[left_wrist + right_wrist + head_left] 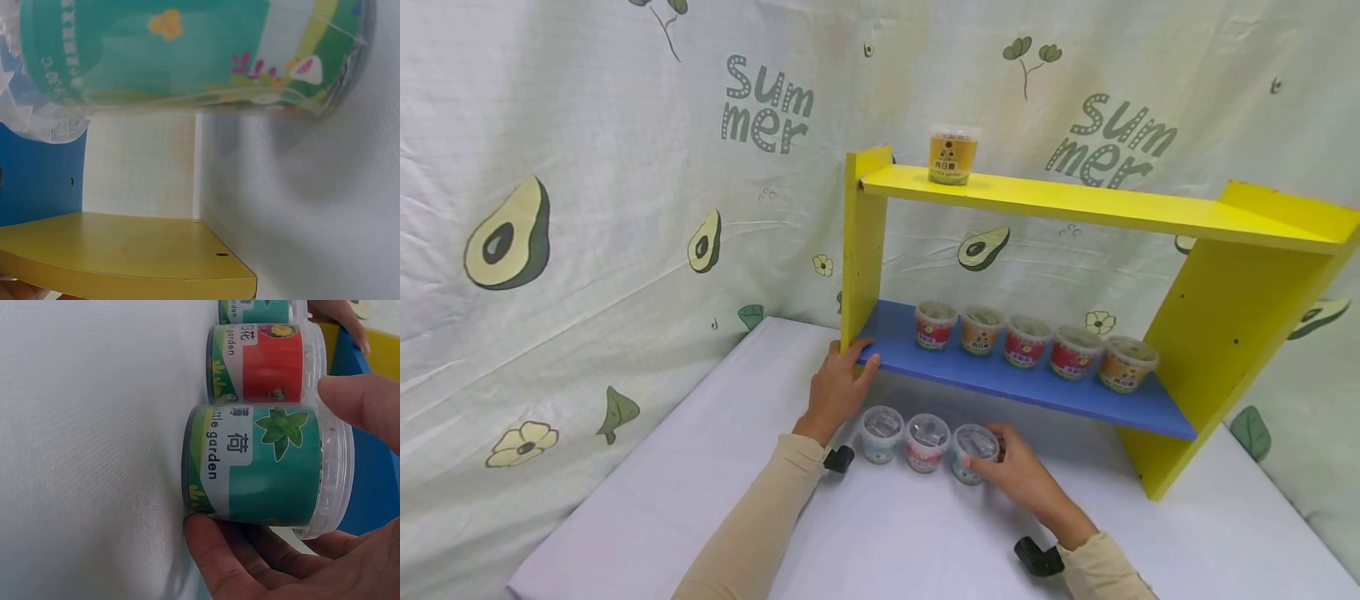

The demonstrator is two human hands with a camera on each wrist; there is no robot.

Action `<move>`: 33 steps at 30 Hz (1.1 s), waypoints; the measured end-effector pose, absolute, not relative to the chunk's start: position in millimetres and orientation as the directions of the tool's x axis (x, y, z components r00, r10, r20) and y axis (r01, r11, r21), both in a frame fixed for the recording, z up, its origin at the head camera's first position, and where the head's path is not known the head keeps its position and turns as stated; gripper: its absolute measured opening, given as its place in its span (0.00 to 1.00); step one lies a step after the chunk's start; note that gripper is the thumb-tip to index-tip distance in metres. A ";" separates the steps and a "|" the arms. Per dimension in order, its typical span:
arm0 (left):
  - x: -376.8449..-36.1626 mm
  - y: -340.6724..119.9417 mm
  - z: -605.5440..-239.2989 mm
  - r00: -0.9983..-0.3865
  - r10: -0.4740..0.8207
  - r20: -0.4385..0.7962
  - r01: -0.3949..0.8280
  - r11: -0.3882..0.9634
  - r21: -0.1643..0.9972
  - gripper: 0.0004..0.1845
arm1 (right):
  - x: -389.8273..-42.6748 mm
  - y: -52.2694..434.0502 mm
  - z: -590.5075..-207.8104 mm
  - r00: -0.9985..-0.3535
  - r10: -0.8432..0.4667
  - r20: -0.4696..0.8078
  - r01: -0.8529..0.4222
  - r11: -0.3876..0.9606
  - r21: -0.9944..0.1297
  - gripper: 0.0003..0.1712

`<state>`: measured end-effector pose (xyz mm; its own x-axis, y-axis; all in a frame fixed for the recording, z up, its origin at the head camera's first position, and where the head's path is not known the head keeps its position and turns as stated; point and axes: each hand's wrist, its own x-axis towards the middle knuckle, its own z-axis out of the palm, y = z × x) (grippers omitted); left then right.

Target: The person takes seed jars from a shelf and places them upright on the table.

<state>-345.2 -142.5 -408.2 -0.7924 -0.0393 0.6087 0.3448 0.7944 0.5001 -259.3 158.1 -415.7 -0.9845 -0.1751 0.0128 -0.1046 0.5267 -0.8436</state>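
My right hand (1021, 473) holds a clear-lidded plastic cup (269, 465) with a green mint-leaf label, thumb at the lid and fingers along its far side. That cup stands upright on the white table at the right end of a short row. Beside it are a red-labelled cup (923, 457) and another green-labelled cup (880, 448). With my left hand (837, 387) I grip the lower left corner of a yellow and blue shelf (1000, 385), where the side panel meets the blue board.
Several cups with red or orange labels, such as the leftmost one (935, 332), line the blue board. One yellow-labelled cup (952, 158) stands on the top board (1075, 200). A printed cloth (625, 167) hangs behind the table (700, 467).
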 end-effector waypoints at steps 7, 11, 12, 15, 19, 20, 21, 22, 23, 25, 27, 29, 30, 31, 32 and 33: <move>-346.4 -141.2 -410.4 -0.797 -0.031 0.603 0.347 0.794 0.500 0.28 | -256.0 159.5 -418.4 -0.985 -0.171 0.010 -0.101 0.531 -0.841 0.48; -345.1 -141.5 -410.3 -0.795 -0.029 0.607 0.350 0.795 0.495 0.27 | -256.2 160.8 -419.0 -0.985 -0.170 -0.008 -0.088 0.545 -0.834 0.50; -345.0 -141.7 -409.9 -0.792 -0.029 0.610 0.351 0.796 0.493 0.27 | -256.9 161.3 -419.0 -0.986 -0.167 -0.009 -0.085 0.546 -0.834 0.50; -345.1 -142.0 -408.1 -0.787 -0.034 0.616 0.354 0.793 0.497 0.27 | -259.1 163.2 -419.2 -0.987 -0.160 -0.002 -0.087 0.547 -0.833 0.49; -345.6 -142.5 -407.4 -0.793 -0.037 0.608 0.348 0.792 0.502 0.27 | -260.7 165.7 -420.0 -0.988 -0.155 0.001 -0.087 0.546 -0.833 0.46; -345.6 -142.6 -407.6 -0.794 -0.036 0.607 0.349 0.791 0.503 0.27 | -260.6 166.0 -419.9 -0.988 -0.157 0.000 -0.086 0.545 -0.834 0.46; -345.7 -142.7 -407.5 -0.793 -0.036 0.608 0.350 0.791 0.502 0.27 | -260.6 166.2 -419.9 -0.988 -0.157 -0.003 -0.084 0.543 -0.836 0.46; -345.6 -142.7 -407.4 -0.791 -0.035 0.610 0.352 0.790 0.502 0.27 | -260.5 166.2 -419.6 -0.988 -0.156 -0.007 -0.079 0.542 -0.837 0.45; -345.7 -142.7 -407.2 -0.790 -0.034 0.612 0.354 0.790 0.501 0.27 | -260.4 166.3 -419.2 -0.987 -0.161 -0.009 -0.080 0.539 -0.839 0.45; -345.7 -142.5 -406.4 -0.786 -0.033 0.617 0.359 0.788 0.500 0.27 | -260.3 166.3 -418.6 -0.988 -0.156 -0.019 -0.068 0.531 -0.845 0.44; -345.9 -142.4 -405.5 -0.786 -0.034 0.617 0.359 0.787 0.501 0.27 | -260.6 166.1 -418.2 -0.986 -0.162 -0.024 -0.064 0.516 -0.854 0.42; -345.9 -142.4 -405.2 -0.788 -0.036 0.614 0.357 0.787 0.504 0.27 | -261.1 166.0 -418.7 -0.986 -0.164 -0.025 -0.061 0.498 -0.865 0.42; -345.7 -142.5 -405.3 -0.790 -0.036 0.612 0.356 0.786 0.505 0.27 | -261.2 166.2 -419.4 -0.987 -0.155 -0.030 -0.050 0.488 -0.871 0.41; -345.6 -142.7 -405.5 -0.792 -0.036 0.609 0.354 0.785 0.507 0.27 | -261.2 166.4 -420.2 -0.988 -0.154 -0.030 -0.048 0.482 -0.875 0.41; -345.4 -142.9 -405.9 -0.794 -0.035 0.607 0.354 0.785 0.509 0.27 | -261.4 166.6 -421.4 -0.988 -0.152 -0.029 -0.048 0.475 -0.878 0.41; -345.0 -143.2 -406.5 -0.795 -0.035 0.605 0.353 0.784 0.510 0.27 | -261.3 166.8 -422.6 -0.989 -0.145 -0.029 -0.043 0.468 -0.883 0.40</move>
<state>-345.0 -143.2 -406.5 -0.7951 -0.0354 0.6054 0.3532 0.7845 0.5098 -261.3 166.8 -422.6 -0.9890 -0.1452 -0.0286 -0.0431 0.4677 -0.8828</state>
